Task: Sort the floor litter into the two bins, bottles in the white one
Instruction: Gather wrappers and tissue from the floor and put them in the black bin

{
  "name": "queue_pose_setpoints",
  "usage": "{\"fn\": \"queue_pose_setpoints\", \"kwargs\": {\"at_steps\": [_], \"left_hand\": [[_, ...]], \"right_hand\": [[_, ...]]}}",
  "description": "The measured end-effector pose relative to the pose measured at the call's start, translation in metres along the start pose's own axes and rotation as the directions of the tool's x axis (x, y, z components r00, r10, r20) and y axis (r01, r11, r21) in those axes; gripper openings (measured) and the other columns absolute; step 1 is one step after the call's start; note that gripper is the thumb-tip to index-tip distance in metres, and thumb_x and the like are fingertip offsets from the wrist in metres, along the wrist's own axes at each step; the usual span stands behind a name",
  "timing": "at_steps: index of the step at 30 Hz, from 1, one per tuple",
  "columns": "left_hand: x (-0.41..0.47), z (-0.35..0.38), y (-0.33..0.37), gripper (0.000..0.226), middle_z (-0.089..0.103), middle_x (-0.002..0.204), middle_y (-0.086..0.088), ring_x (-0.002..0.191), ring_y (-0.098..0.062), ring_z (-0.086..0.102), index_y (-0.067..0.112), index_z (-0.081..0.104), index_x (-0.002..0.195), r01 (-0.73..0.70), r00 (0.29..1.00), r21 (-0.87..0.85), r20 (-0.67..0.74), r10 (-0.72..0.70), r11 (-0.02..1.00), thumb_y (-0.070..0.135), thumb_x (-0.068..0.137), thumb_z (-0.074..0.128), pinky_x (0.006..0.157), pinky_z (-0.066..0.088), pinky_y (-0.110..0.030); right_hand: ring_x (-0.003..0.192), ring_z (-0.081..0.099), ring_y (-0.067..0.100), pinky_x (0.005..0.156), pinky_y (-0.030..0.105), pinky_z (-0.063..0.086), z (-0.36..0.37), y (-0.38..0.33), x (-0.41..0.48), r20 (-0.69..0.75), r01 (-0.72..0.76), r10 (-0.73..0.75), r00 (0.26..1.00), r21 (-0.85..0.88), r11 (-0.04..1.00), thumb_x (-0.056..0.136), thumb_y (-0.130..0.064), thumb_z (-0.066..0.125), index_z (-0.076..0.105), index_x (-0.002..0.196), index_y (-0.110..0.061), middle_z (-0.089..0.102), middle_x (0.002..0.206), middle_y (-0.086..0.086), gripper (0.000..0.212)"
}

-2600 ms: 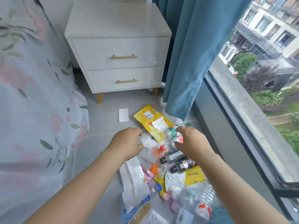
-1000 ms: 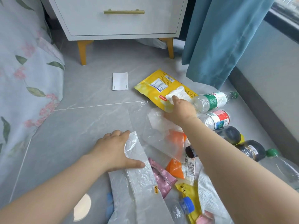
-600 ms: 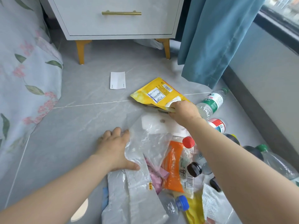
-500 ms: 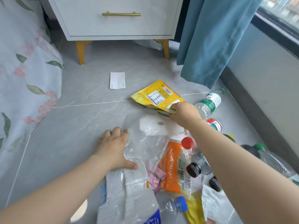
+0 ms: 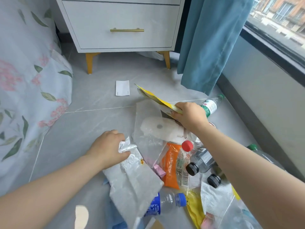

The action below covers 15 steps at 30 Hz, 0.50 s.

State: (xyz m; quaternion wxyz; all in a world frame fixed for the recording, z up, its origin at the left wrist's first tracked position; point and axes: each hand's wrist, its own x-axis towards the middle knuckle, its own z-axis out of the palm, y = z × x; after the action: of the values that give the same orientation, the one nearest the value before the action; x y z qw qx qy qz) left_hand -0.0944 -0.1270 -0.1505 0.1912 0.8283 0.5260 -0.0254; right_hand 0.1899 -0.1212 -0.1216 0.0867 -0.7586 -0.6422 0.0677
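in the head view, your right hand (image 5: 189, 118) has its grip clamped on the yellow pouch (image 5: 155, 98), held tilted above the floor (image 5: 82, 129) right of centre. your left hand (image 5: 109, 149) grips the crumpled white bag (image 5: 132, 176) at lower centre. a green-label bottle (image 5: 209, 106) lies just right of your right hand.

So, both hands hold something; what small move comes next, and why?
Probably raise the left hand so the silvery bag comes up too. The right hand pinches the yellow pouch, tilted up off the floor, but the bag that the left hand grips lies over other litter. Neither is a bottle, so both could go to the other bin, which is not in view.
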Motion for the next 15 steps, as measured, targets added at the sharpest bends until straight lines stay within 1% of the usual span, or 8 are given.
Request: {"fn": "queue_pose_setpoints", "kwargs": {"at_steps": [1,2,4,6,9,12,15], "left_hand": [[-0.002,-0.004,0.003,0.045,0.056,0.096,0.003,0.099,-0.021,0.055,0.022,0.064,0.1,-0.009,1.0,0.008,-0.018,0.01,1.0,0.055,0.069,0.06,0.079,0.043,-0.028],[-0.004,-0.008,0.006,0.045,0.057,0.096,0.002,0.099,-0.021,0.055,0.021,0.064,0.1,-0.01,0.999,0.014,-0.033,0.01,1.0,0.054,0.07,0.058,0.079,0.042,-0.028],[-0.007,-0.017,0.011,0.048,0.057,0.094,0.001,0.096,-0.023,0.055,0.018,0.065,0.097,-0.011,0.998,0.024,-0.058,0.013,1.0,0.051,0.066,0.048,0.075,0.041,-0.028],[-0.011,-0.025,0.015,0.047,0.053,0.086,0.002,0.091,-0.024,0.054,0.014,0.065,0.092,-0.026,0.997,0.039,-0.076,0.029,0.999,0.045,0.064,0.042,0.068,0.036,-0.028],[-0.015,-0.035,0.02,0.045,0.045,0.081,0.005,0.091,-0.024,0.055,0.016,0.066,0.096,-0.057,0.996,0.056,-0.065,0.06,0.997,0.042,0.067,0.042,0.067,0.032,-0.026],[-0.016,-0.04,0.028,0.041,0.049,0.085,0.003,0.096,-0.025,0.056,0.017,0.067,0.099,-0.097,0.992,0.051,-0.078,0.101,0.994,0.042,0.072,0.047,0.069,0.033,-0.026],[-0.014,-0.036,0.04,0.036,0.055,0.1,-0.001,0.102,-0.024,0.052,0.017,0.068,0.099,-0.135,0.986,-0.005,-0.1,0.134,0.991,0.042,0.076,0.053,0.076,0.035,-0.025]], "right_hand": [[0.079,0.057,0.033,0.06,0.031,0.036,-0.004,-0.002,-0.002,-0.012,0.004,-0.004,1.0,0.005,1.0,0.092,-0.033,0.054,0.049,0.08,-0.019,0.058,0.076,0.005,0.02],[0.076,0.056,0.033,0.06,0.031,0.035,-0.008,-0.004,-0.003,-0.023,0.008,-0.008,1.0,0.009,1.0,0.092,-0.033,0.054,0.051,0.08,-0.018,0.055,0.073,0.003,0.019],[0.073,0.052,0.032,0.059,0.03,0.034,-0.018,-0.008,-0.008,-0.047,0.018,-0.018,0.999,0.005,1.0,0.094,-0.033,0.053,0.056,0.084,-0.016,0.052,0.072,0.002,0.02],[0.074,0.051,0.03,0.059,0.03,0.032,-0.029,-0.012,-0.012,-0.065,0.034,-0.035,0.997,-0.009,0.999,0.094,-0.032,0.053,0.06,0.091,-0.014,0.054,0.073,0.003,0.02],[0.073,0.05,0.029,0.058,0.03,0.033,-0.048,-0.017,-0.018,-0.126,0.044,-0.047,0.991,-0.028,0.999,0.092,-0.031,0.054,0.061,0.093,-0.015,0.057,0.075,0.003,0.017],[0.07,0.049,0.03,0.057,0.032,0.036,-0.065,-0.018,-0.024,-0.188,0.029,-0.032,0.982,-0.015,0.999,0.091,-0.032,0.054,0.06,0.086,-0.014,0.057,0.072,0.004,0.019],[0.07,0.049,0.03,0.058,0.03,0.035,-0.075,-0.013,-0.031,-0.208,0.004,-0.007,0.978,-0.014,1.0,0.092,-0.03,0.053,0.056,0.08,-0.018,0.056,0.071,0.003,0.017]]}}
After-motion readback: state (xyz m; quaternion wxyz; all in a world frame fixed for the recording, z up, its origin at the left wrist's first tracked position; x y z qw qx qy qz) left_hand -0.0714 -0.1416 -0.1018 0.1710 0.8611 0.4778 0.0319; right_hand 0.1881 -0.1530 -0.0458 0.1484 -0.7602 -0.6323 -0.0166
